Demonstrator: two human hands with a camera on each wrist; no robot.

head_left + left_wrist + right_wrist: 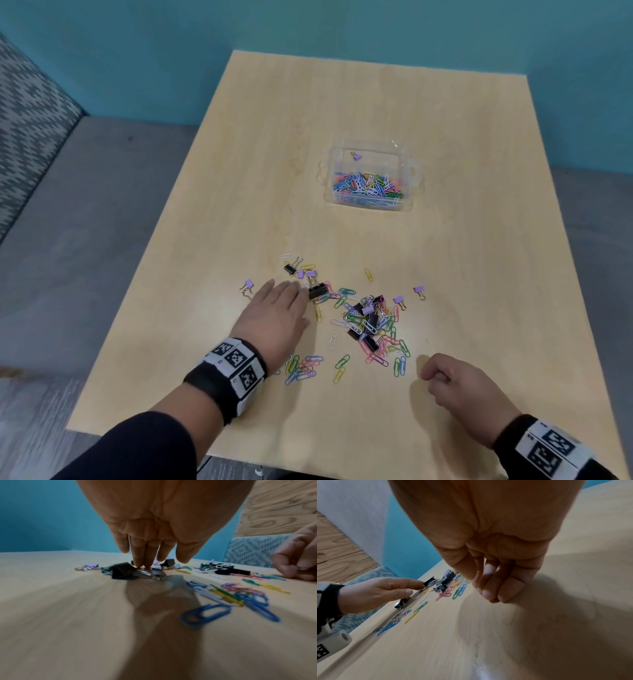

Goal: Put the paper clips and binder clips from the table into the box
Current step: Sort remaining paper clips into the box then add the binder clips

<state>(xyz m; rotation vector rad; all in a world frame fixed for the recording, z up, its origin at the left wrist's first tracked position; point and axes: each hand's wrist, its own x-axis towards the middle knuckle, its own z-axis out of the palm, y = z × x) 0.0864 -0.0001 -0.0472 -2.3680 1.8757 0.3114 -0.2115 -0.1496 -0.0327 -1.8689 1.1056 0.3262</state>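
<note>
Coloured paper clips and black and purple binder clips lie in a loose pile on the near half of the table. My left hand lies flat with straight fingers, whose tips touch the wire handles of a black binder clip. My right hand rests near the front right of the pile with fingers curled into the palm; nothing shows in it. The clear plastic box stands farther back, with many paper clips in its near part and one purple binder clip in its far part.
A small cluster of paper clips lies by my left wrist. Single purple binder clips sit at the left and right of the spread. The wooden table meets a teal wall; a patterned bench stands left.
</note>
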